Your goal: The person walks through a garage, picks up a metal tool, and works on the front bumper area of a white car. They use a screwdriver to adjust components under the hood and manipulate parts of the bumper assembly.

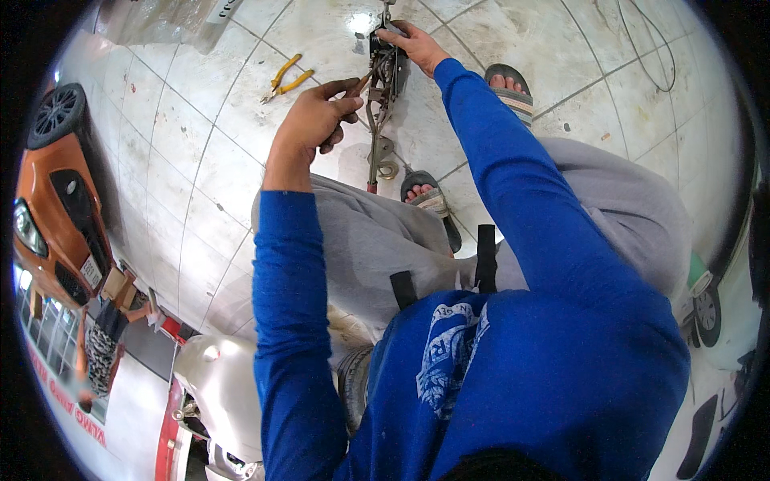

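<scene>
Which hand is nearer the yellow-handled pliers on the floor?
Left. In view, the left hand is just below and right of the pliers, not touching them; the right hand is farther right, at the metal mechanism's upper part.

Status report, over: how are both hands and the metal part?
Left hand at metal part, grip unclear. Right hand on its far end. Pliers on floor, left of metal part.

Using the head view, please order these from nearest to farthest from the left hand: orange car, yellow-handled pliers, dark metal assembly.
1. Dark metal assembly: close beside the left hand, rightward.
2. Yellow-handled pliers: ahead, slightly left.
3. Orange car: far left.
</scene>
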A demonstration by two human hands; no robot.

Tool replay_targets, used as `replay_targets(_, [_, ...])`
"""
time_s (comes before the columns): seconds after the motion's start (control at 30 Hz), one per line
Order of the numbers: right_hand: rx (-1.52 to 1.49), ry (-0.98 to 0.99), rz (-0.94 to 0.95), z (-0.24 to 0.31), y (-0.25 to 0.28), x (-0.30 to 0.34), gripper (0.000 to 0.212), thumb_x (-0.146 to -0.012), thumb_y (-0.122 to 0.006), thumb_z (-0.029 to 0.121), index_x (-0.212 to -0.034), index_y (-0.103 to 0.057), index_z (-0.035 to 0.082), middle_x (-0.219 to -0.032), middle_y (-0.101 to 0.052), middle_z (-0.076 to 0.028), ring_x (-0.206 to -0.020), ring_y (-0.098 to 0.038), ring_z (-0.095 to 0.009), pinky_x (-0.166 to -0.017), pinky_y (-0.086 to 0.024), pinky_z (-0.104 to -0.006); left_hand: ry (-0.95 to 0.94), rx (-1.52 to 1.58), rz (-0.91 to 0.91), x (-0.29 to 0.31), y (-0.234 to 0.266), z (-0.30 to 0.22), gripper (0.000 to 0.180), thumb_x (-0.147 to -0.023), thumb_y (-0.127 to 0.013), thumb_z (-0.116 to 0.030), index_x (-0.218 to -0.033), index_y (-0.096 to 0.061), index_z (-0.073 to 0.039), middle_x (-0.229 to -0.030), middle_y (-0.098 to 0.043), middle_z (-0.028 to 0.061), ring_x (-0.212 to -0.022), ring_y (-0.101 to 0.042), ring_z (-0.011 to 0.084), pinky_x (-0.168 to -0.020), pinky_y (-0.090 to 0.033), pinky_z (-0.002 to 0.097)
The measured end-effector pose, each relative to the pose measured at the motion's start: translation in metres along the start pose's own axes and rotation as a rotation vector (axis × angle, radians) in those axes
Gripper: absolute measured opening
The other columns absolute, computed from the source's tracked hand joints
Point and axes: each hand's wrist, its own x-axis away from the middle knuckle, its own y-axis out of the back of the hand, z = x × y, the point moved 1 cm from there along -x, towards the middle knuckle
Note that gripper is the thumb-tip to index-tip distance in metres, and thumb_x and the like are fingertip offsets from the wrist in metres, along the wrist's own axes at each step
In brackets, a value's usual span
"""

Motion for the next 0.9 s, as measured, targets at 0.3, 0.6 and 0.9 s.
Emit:
replay_targets(0.3, [-0.236,-0.01,-0.169,-0.006,-0.009,0.011,0.066,-0.089,-0.074,0.051,-0.13,-0.064,0.0,-0.121,-0.07,-0.008,-0.113,-0.061,-0.018,-0.1,-0.045,-0.031,0.09,0.731,-0.202,-0.001,-0.139,0.048,0.043,-0.098,-0.064,-0.022,-0.133,-0.05,-0.001,-0.079,-0.058,0.0056,-0.047,-0.052,0.0133,-0.038,-0.041,0.0301])
replay_targets(0.6, [-0.211,-0.002,-0.002,0.006,0.013,-0.006,0.048,-0.09,-0.077,0.035,-0.125,-0.068,0.004,-0.114,-0.072,-0.005,-0.103,-0.067,-0.013,-0.089,-0.053,-0.0287,0.044,0.978,-0.33,0.003,-0.179,0.015,0.023,-0.099,-0.061,-0.018,-0.115,-0.056,-0.002,-0.08,-0.054,0.0027,-0.045,-0.048,0.0115,-0.036,-0.036,0.0277])
replay_targets(0.9, [-0.237,0.04,0.122,0.029,0.016,-0.007,0.038,-0.091,-0.078,0.032,-0.115,-0.074,0.004,-0.107,-0.074,-0.003,-0.101,-0.067,-0.013,-0.091,-0.052,-0.0313,0.08,1.045,-0.238,0.01,-0.164,0.002,0.02,-0.098,-0.062,-0.019,-0.112,-0.057,-0.006,-0.081,-0.054,0.002,-0.05,-0.05,0.0127,-0.038,-0.036,0.0266])
